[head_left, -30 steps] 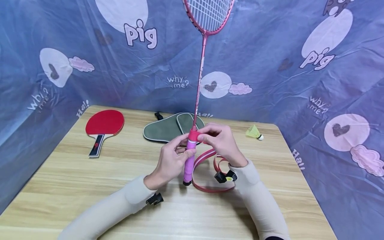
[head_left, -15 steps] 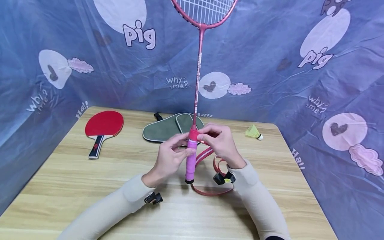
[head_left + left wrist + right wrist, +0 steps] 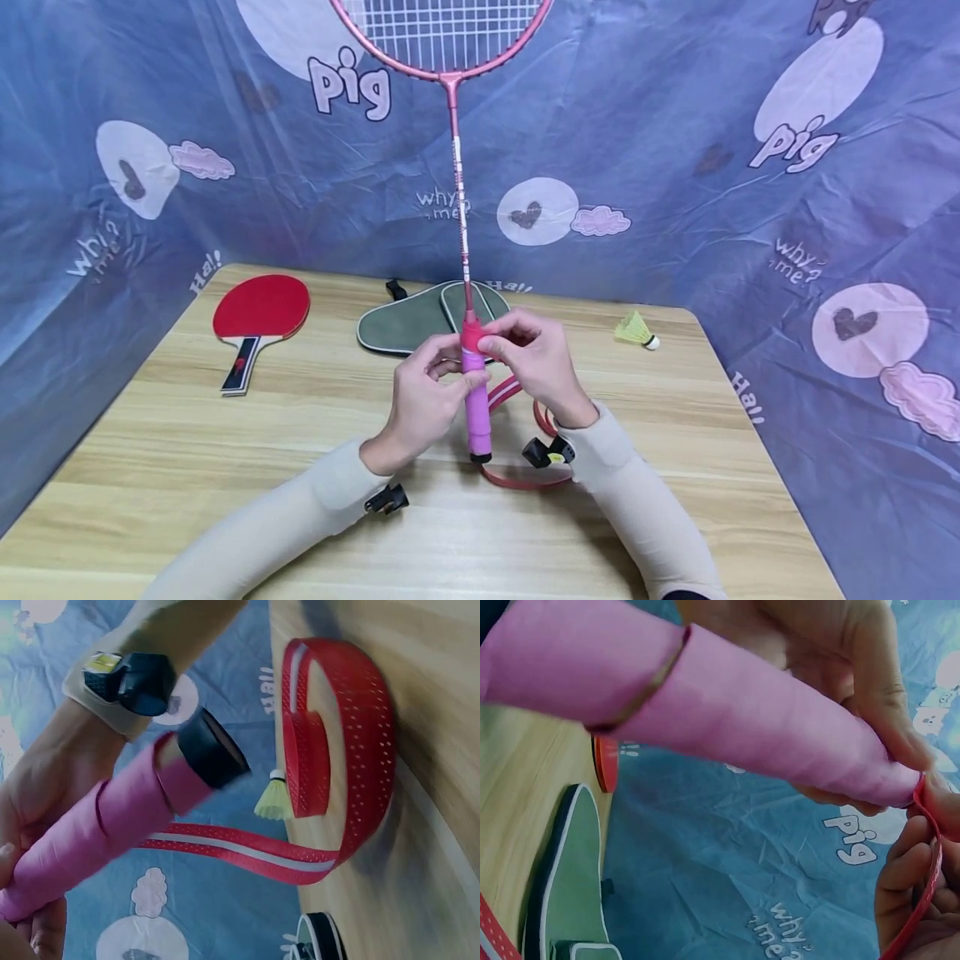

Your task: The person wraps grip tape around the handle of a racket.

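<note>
The racket (image 3: 461, 200), upper middle of the frame, has turned, so the red tape (image 3: 367, 742) may be winding on. Left grip (image 3: 417, 402) holds the purple handle (image 3: 477, 421); right grip (image 3: 537, 360) pinches the tape.

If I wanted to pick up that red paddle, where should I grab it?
Probably by the handle, coming from the person's side of the table. The paddle lies with its narrow handle pointing that way, easier to wrap fingers round than the broad blade. The left hand is nearer, but it holds the purple grip.
</note>
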Demonstrator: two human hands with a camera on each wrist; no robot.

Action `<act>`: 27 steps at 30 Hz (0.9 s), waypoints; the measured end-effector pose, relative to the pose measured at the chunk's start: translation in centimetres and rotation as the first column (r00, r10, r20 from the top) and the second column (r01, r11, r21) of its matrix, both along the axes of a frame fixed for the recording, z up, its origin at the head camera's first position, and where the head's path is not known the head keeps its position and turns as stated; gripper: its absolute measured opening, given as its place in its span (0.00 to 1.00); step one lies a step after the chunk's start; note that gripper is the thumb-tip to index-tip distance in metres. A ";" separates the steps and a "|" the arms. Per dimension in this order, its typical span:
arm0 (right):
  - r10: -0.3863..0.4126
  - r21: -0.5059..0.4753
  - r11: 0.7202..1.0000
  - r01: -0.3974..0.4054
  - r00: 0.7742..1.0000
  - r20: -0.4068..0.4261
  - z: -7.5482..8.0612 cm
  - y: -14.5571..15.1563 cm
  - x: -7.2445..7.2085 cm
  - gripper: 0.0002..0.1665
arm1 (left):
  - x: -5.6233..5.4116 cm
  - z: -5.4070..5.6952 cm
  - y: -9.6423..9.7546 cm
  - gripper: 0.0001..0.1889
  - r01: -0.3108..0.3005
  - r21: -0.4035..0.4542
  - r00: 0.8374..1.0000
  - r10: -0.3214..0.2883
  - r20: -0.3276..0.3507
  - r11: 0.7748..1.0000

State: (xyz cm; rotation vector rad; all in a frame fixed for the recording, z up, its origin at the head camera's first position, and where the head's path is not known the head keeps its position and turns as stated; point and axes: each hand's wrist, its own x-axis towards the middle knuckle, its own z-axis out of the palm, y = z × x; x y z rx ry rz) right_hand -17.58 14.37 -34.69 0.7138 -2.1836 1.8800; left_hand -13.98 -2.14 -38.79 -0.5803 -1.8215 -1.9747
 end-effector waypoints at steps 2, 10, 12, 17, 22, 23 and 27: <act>-0.002 0.032 0.999 0.001 1.000 0.022 0.1 0.1 -0.1 0.08 | -0.1 0.0 -0.1 0.24 0.016 0.012 1.000 -0.016 0.022 1.000; 0.092 0.162 0.983 -0.087 0.996 -0.024 0.8 1.4 -0.1 0.10 | 0.0 0.6 -0.8 0.23 0.059 0.036 0.987 -0.064 0.146 0.998; 0.096 0.168 0.982 -0.085 0.994 -0.059 1.0 1.6 0.0 0.10 | 0.0 0.7 -0.9 0.23 0.061 0.053 0.983 -0.069 0.168 0.997; 0.053 0.131 0.991 -0.037 0.992 -0.118 1.0 1.3 0.3 0.09 | 0.1 0.4 -0.6 0.22 0.048 0.033 0.993 -0.051 0.103 0.998; 0.005 0.105 0.994 0.012 0.987 -0.162 0.6 0.7 0.5 0.09 | 0.0 -0.5 -0.3 0.31 -0.101 -0.147 0.985 0.079 -0.153 0.984; -0.006 0.109 0.994 0.025 0.985 -0.171 0.5 0.5 0.5 0.09 | -0.1 -0.5 -0.3 0.32 -0.128 -0.166 0.978 0.097 -0.184 0.978; -0.038 0.160 0.984 0.072 0.978 -0.207 0.5 0.4 0.5 0.08 | -0.2 -0.4 -0.4 0.31 -0.133 -0.186 0.980 0.102 -0.169 0.973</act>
